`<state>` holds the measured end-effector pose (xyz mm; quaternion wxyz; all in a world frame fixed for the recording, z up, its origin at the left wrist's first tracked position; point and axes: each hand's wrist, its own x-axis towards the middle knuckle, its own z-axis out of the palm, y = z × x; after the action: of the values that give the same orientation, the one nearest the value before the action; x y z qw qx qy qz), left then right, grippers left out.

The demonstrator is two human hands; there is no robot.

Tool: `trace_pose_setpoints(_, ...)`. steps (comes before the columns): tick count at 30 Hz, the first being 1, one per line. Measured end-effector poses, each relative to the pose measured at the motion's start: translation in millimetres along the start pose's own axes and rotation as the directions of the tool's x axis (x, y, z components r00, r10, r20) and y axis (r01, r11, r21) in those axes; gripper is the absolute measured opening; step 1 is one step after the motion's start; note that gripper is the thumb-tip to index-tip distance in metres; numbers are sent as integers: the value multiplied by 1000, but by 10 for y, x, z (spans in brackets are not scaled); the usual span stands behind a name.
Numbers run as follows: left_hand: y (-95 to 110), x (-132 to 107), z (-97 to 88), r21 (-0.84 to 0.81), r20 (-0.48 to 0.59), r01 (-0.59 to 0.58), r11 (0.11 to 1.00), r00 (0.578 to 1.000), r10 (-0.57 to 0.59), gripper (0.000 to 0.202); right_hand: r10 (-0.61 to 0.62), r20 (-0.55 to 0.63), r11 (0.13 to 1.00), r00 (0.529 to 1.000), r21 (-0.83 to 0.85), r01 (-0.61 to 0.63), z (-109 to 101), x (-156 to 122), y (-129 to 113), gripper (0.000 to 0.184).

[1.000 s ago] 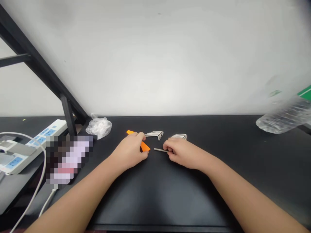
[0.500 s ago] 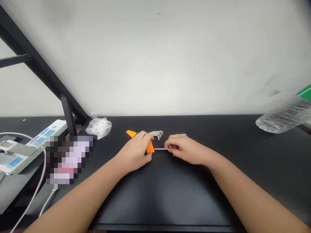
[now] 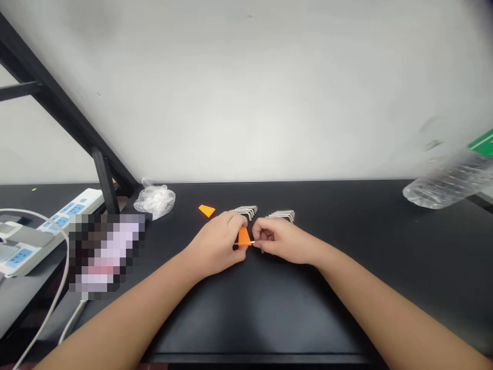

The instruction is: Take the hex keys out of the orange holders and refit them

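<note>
Left hand (image 3: 217, 246) grips orange holder (image 3: 244, 237); right hand (image 3: 279, 241) pinches hex key (image 3: 253, 242) against it.

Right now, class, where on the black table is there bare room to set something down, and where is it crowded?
Bare: the near table between the forearms, and the stretch from the right hand to the plastic bottle. Crowded: where the orange piece in the left hand meets the single hex key in the right, with hex key rows just behind.
</note>
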<state>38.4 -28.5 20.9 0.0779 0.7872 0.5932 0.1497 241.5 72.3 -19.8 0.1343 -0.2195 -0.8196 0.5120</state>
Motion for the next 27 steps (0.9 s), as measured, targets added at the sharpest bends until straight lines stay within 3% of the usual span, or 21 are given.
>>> trace_pose_setpoints(7,74,-4,3,-27,-3,9,1000,1000,-9,22,55,44,952,997,299,-66,110,25,38,19)
trace_pose_setpoints(10,59,-7,16,-30,-13,8,1000,1000,-8,33,58,27,937,998,344,-64,120,42,48,23)
trace_pose_setpoints(12,36,-6,37,-21,-10,14,1000,1000,-14,39,55,25,937,998,343,-60,126,49,47,23)
trace_pose_setpoints(18,-3,4,65,28,19,53,998,998,-54,13,56,-23,950,998,309,-46,133,33,14,23)
trace_pose_setpoints(27,40,13,-30,-158,4,95,983,995,-96,7,-122,-101,986,987,102,132,96,-14,-43,13)
